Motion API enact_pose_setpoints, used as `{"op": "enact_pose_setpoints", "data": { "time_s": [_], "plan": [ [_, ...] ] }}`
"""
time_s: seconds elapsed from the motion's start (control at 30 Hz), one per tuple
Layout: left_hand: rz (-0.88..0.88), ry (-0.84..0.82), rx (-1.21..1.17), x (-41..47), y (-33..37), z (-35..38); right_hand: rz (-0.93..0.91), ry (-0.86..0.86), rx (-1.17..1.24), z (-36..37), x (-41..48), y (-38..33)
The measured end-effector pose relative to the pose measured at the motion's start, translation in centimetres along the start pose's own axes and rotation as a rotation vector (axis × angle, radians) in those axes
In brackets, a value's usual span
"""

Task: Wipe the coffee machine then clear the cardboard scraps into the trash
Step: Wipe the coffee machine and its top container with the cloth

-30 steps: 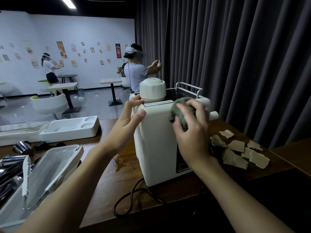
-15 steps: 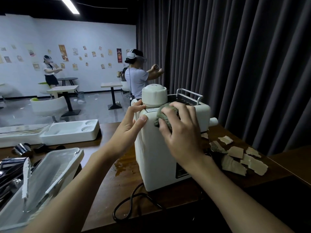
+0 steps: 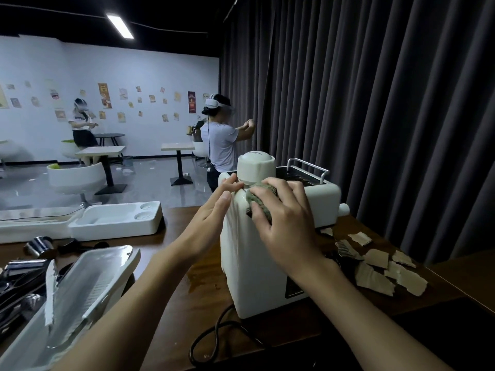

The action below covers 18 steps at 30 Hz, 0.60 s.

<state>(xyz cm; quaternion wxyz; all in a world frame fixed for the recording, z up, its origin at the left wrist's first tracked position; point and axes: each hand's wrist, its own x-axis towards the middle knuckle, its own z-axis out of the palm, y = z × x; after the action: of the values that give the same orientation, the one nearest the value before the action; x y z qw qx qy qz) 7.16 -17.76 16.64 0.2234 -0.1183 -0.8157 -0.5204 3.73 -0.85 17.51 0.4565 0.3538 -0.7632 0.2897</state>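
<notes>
So the right hand [image 3: 289, 226], fingers bunched round the grey-green cloth [image 3: 258, 196], has slid up and over toward 11 o'clock in the last second. It's now on the top edge of the coffee machine [image 3: 251, 263], just under the white cap [image 3: 255, 167]. The left hand [image 3: 211, 218] stays flat, fingers straight, bracing the machine's 9 o'clock side. I'd say the wiping is mid-way, with the side done and the top next. The cardboard scraps [image 3: 380, 263] sit untouched on the table [image 3: 171, 263] at 3 o'clock, and no trash is in sight.
</notes>
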Motion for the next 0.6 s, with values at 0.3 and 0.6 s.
{"op": "enact_pose_setpoints", "data": {
  "time_s": [0.3, 0.6],
  "plan": [
    [0.002, 0.001, 0.022, 0.2, -0.1, -0.2, -0.029, 0.006, 0.008, 0.0, -0.1, -0.8],
    [-0.017, 0.027, 0.156, 0.0, 1.5, 0.4, 0.115, 0.068, -0.052, -1.1, -0.2, 3.3]
  ]
}}
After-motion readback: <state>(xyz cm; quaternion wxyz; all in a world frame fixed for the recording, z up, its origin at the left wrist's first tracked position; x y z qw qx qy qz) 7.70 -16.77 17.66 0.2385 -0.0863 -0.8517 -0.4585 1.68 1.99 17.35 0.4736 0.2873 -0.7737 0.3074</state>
